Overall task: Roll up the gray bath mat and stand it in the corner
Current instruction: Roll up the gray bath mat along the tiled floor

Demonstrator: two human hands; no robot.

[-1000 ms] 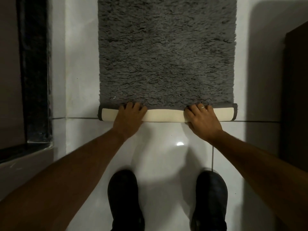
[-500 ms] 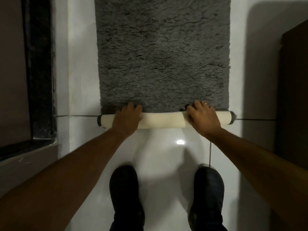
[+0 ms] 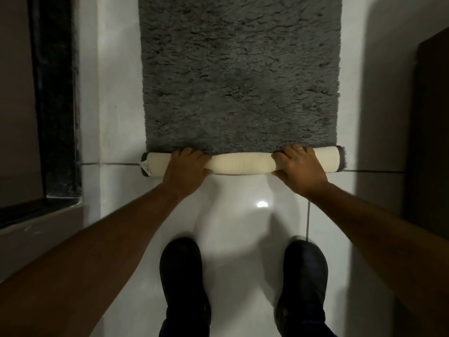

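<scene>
- The gray bath mat (image 3: 239, 76) lies flat on the white tiled floor (image 3: 116, 117); only its near edge is wound into a thin roll (image 3: 240, 163), cream backing outward.
- Left hand (image 3: 185, 170) and right hand (image 3: 300, 170) each have a closed grip on that roll, fingers over the top, thumbs beneath, one toward each end.
- Between the two grips the roll looks slightly pinched; outside them the ends flare a little.
- To roll well, I would push both grips forward evenly, keeping the roll square to the mat's sides.
- Tuck tightly each turn; a loose core will likely slump when stood in the corner.
- Most of the mat remains unrolled beyond the grips.
</scene>
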